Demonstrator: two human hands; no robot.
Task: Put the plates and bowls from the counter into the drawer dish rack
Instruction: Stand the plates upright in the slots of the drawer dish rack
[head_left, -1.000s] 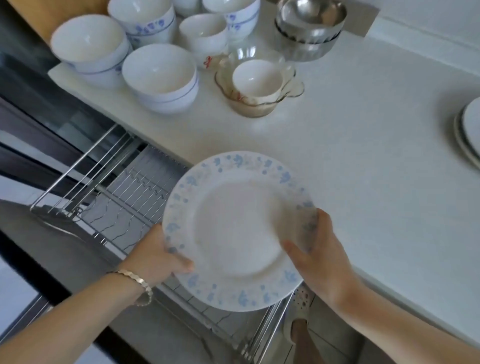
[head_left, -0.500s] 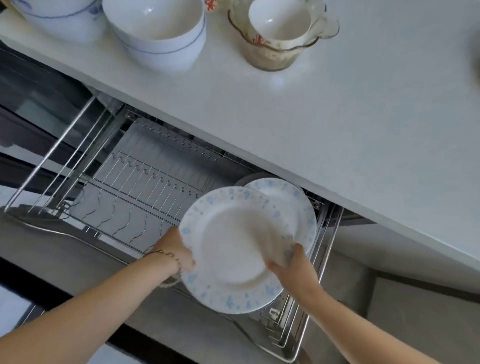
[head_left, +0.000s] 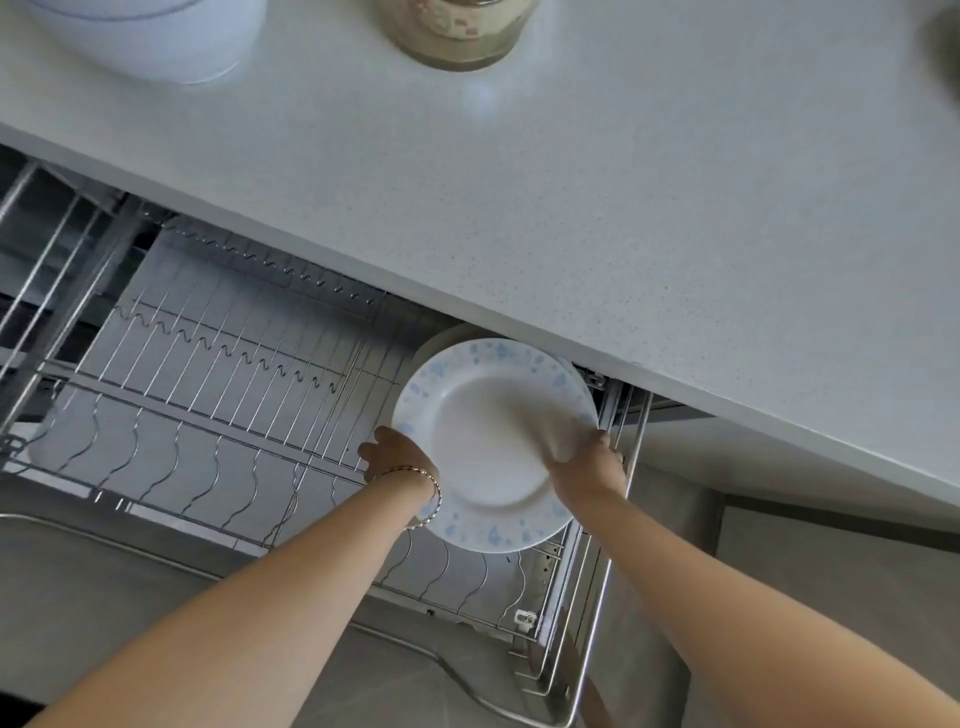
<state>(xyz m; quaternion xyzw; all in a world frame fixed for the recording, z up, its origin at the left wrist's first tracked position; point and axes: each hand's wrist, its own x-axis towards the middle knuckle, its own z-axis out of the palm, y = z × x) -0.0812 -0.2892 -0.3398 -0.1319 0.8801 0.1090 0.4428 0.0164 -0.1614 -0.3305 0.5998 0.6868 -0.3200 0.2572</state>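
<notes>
Plate (head_left: 493, 447) hangs tilted over the drawer dish rack (head_left: 208, 415) at its three-o'clock end, left grip (head_left: 395, 457) curled on the rim at nine, right grip (head_left: 587, 462) pinching it at four. Lowered off-slot, it may knock the racked plate (head_left: 441, 338) just behind and chip.

The plate (head_left: 488, 447) between the left hand (head_left: 389, 451) and right hand (head_left: 587, 465) is showing a white centre and pale blue flecks round its rim. The bracelet (head_left: 437, 493) at the left wrist is showing gold. The dish rack (head_left: 208, 405) left of the hands is showing silver wire. The counter (head_left: 623, 234) beyond the hands is showing white with fine dark speckles.
</notes>
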